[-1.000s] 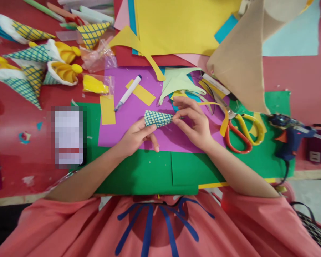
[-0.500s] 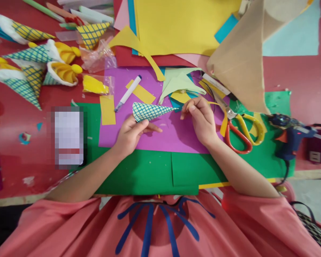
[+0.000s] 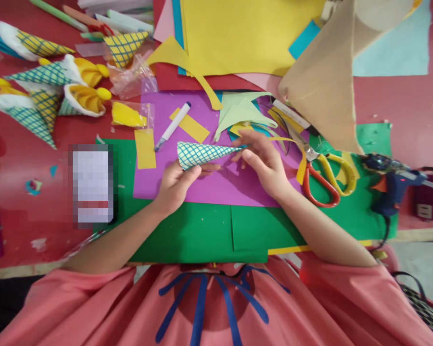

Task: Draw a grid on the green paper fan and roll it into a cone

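A small pale paper cone (image 3: pixel 204 154) with a blue-green lattice pattern lies sideways in my left hand (image 3: pixel 176 185), its wide end to the left and its point to the right. My left thumb presses on it from the near side, with fingers underneath. Beside the cone's tip, my right hand (image 3: pixel 265 161) has its fingers apart and slightly curled; whether a fingertip touches the tip is unclear. Beneath both hands is a purple sheet (image 3: pixel 209 190). A white marker (image 3: pixel 173 126) and yellow paper pieces (image 3: pixel 145 150) rest on it.
Scissors (image 3: pixel 321 180) with red and yellow handles are at the right, beyond them a blue glue gun (image 3: pixel 389 192). A brown cone (image 3: pixel 324 81) leans in from the upper right. Finished-looking paper cones (image 3: pixel 39 105) cluster at upper left, above a blurred-out phone (image 3: pixel 93 187).
My right hand has opened from a pinch and moved slightly left towards the cone's tip. The cone has shifted a little left and down in my left hand.
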